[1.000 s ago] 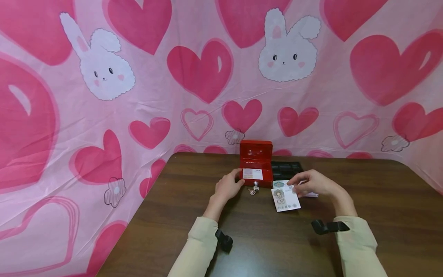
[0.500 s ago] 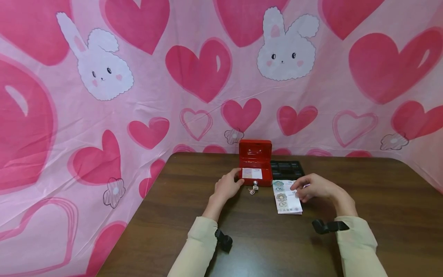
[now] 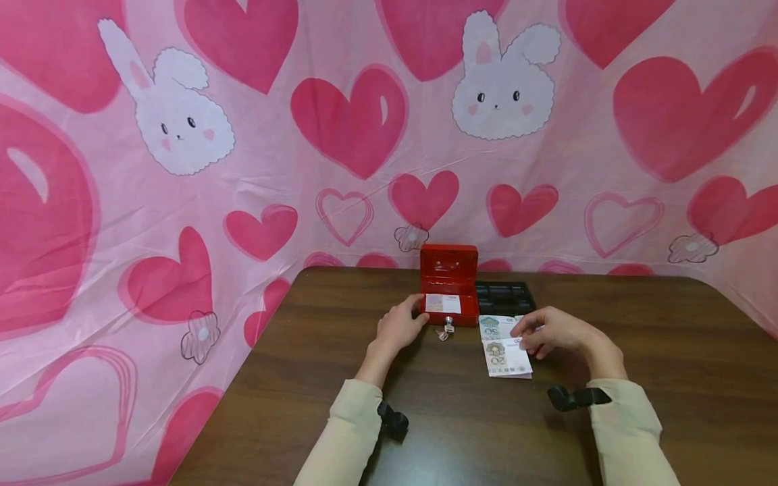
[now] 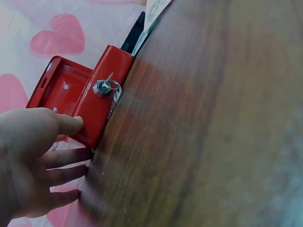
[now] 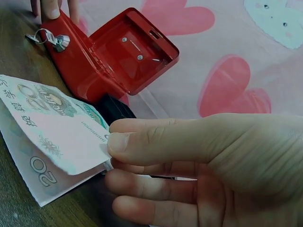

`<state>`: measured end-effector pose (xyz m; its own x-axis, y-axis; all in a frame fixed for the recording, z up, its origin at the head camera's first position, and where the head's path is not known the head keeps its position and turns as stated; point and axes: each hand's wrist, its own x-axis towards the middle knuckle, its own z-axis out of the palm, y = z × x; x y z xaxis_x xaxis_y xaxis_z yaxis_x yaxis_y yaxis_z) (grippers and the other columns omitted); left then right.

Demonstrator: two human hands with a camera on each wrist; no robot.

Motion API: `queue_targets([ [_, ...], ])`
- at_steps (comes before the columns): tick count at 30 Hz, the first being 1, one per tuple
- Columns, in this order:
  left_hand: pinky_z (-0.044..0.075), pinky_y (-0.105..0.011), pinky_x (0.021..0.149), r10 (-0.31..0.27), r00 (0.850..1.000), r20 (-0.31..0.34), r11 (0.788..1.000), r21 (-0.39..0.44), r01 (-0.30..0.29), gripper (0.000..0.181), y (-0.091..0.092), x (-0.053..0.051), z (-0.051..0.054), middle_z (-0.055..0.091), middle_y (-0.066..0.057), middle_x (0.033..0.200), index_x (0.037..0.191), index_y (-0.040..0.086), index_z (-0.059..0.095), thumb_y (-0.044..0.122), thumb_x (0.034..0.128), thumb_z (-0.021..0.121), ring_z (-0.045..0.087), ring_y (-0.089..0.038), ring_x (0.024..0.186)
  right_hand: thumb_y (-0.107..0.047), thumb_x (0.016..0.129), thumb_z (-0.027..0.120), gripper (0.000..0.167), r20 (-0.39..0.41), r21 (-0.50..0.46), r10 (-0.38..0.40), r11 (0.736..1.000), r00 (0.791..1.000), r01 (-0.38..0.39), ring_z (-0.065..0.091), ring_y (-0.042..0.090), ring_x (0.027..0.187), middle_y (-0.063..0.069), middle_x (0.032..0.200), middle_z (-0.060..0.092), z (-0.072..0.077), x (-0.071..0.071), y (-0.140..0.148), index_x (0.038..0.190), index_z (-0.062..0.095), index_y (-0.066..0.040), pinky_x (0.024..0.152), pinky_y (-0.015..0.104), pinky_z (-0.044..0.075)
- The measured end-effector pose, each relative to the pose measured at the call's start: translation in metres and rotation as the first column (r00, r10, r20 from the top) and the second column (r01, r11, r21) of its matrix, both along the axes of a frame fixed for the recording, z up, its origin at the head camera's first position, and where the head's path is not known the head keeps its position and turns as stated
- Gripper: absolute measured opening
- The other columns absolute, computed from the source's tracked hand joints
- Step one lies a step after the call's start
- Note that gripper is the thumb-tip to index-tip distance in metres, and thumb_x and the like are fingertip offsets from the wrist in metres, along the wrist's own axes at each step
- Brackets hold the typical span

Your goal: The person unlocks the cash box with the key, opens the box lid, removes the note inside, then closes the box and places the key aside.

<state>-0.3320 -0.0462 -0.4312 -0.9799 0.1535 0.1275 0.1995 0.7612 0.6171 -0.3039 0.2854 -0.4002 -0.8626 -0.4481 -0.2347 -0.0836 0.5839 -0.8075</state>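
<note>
The red cash box (image 3: 448, 319) stands with its lid raised, and a pale banknote (image 3: 442, 304) lies inside. My left hand (image 3: 399, 329) holds its left front corner, thumb on the front face; in the left wrist view several fingers reach nearly straight along the side. Keys (image 4: 115, 92) hang from the front lock. My right hand (image 3: 556, 333) pinches banknotes (image 3: 508, 359) by their right edge, between thumb and fingers. In the right wrist view the front note (image 5: 61, 127) curls over another marked 20 (image 5: 43, 172). A greenish note part (image 3: 492, 327) shows behind them.
A black compartmented tray (image 3: 504, 297) stands right of the cash box on the brown wooden table (image 3: 462, 418). A pink cloth (image 3: 340, 148) with hearts and rabbit faces hangs behind. Each wrist wears a black camera mount.
My right hand has shifted slightly down with the banknotes, whose lower edge moved right and nearer. More of the black tray shows than a second ago. The left hand keeps its place on the box.
</note>
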Motion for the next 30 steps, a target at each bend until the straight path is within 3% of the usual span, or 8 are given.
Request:
queue_targets([
  [5, 0.047, -0.056, 0.1, 0.0, 1.0, 0.0, 1.0, 0.001, 0.0, 0.052, 0.0, -0.001, 0.0, 0.059, -0.006, 0.143, 0.145, 0.024, 0.05, 0.033, 0.0955, 0.064, 0.059, -0.029, 0.126, -0.017, 0.091, 0.069, 0.029, -0.024, 0.058, -0.034, 0.998, 0.999, 0.035, 0.059, 0.022, 0.076, 0.008, 0.085, 0.064, 0.003, 0.001, -0.002, 0.116, 0.07, -0.004, 0.067, 0.037, 0.057],
  [10, 0.047, -0.056, 0.1, -0.002, 1.0, -0.005, 1.0, 0.001, 0.002, 0.052, 0.0, -0.002, 0.0, 0.059, -0.006, 0.142, 0.145, 0.024, 0.051, 0.034, 0.0955, 0.064, 0.059, -0.029, 0.125, -0.022, 0.091, 0.069, 0.033, -0.102, 0.095, -0.104, 0.989, 0.989, 0.114, 0.056, 0.024, 0.072, 0.009, 0.083, 0.061, 0.008, 0.003, -0.005, 0.12, 0.069, -0.008, 0.064, 0.036, 0.052],
  [14, 0.046, -0.057, 0.101, -0.002, 1.0, 0.008, 1.0, 0.006, 0.002, 0.052, 0.0, -0.002, 0.0, 0.058, -0.006, 0.143, 0.145, 0.024, 0.05, 0.034, 0.0958, 0.063, 0.059, -0.029, 0.126, -0.029, 0.091, 0.07, 0.038, -0.161, 0.097, -0.135, 0.984, 0.978, 0.152, 0.055, 0.026, 0.073, 0.011, 0.091, 0.062, 0.011, 0.004, -0.008, 0.125, 0.067, -0.011, 0.065, 0.034, 0.05],
  [23, 0.045, -0.058, 0.103, 0.004, 1.0, 0.019, 1.0, 0.016, -0.004, 0.053, 0.0, -0.002, 0.0, 0.058, -0.006, 0.144, 0.145, 0.024, 0.05, 0.034, 0.0953, 0.064, 0.058, -0.029, 0.127, -0.031, 0.091, 0.069, 0.038, -0.266, 0.078, -0.132, 0.984, 0.955, 0.158, 0.054, 0.023, 0.077, 0.011, 0.097, 0.065, 0.009, -0.001, -0.02, 0.123, 0.068, -0.009, 0.063, 0.03, 0.05],
  [30, 0.046, -0.058, 0.101, 0.002, 1.0, 0.009, 1.0, 0.011, -0.002, 0.052, 0.001, -0.002, 0.0, 0.059, -0.006, 0.143, 0.145, 0.024, 0.051, 0.033, 0.0953, 0.064, 0.058, -0.029, 0.126, -0.031, 0.094, 0.067, 0.038, -0.338, 0.072, -0.127, 0.984, 0.932, 0.16, 0.055, 0.024, 0.085, 0.014, 0.115, 0.068, 0.005, -0.009, -0.024, 0.124, 0.068, -0.008, 0.068, 0.031, 0.054],
])
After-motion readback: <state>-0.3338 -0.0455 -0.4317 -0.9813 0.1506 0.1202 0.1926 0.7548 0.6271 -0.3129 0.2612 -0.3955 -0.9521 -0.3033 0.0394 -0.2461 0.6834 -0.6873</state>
